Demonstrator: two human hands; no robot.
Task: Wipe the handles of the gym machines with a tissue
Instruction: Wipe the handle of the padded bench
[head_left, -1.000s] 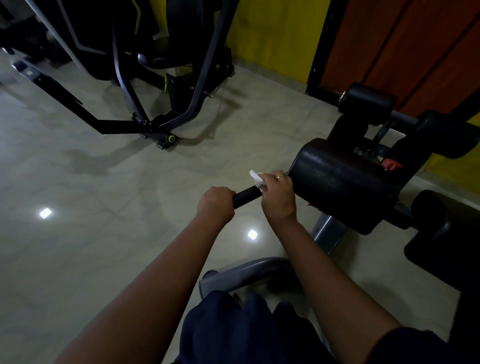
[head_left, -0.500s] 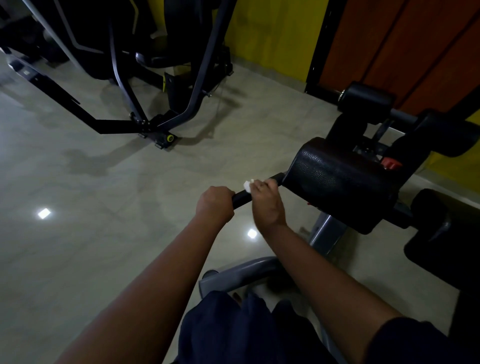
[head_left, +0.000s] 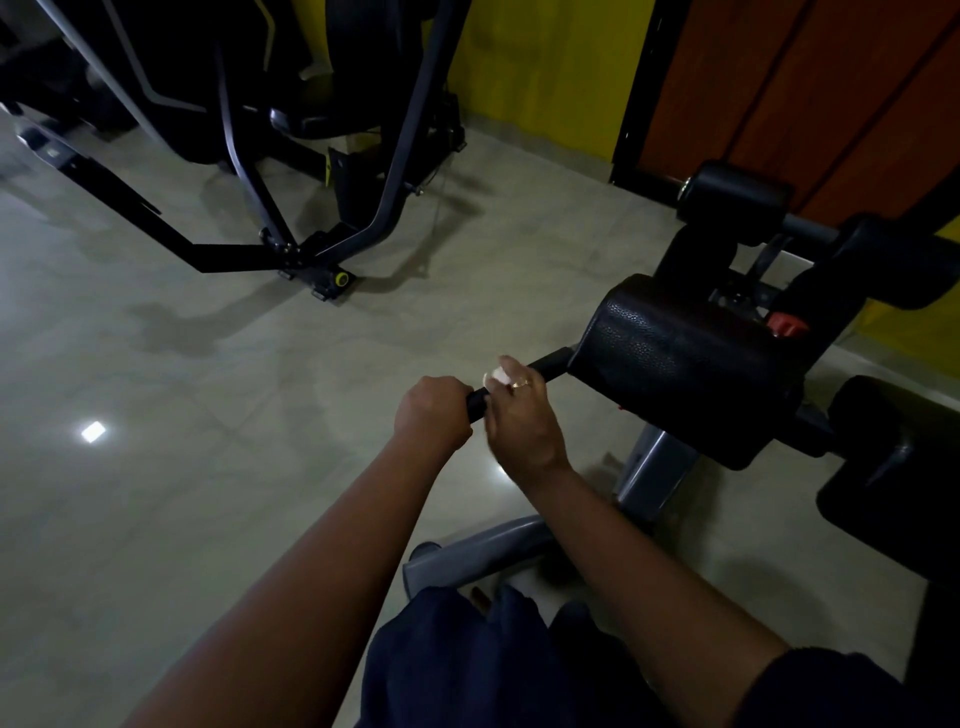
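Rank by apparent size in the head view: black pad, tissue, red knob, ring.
1. black pad
2-3. red knob and tissue: they look alike, and the tissue is mostly hidden in the right hand
4. ring

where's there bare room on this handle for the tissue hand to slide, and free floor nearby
Bare handle shows between the right hand, holding the tissue, and the black pad; only a sliver shows before the left hand. Open floor lies left of the hands, up to the far machine frame. Right of the pad, rollers crowd in.
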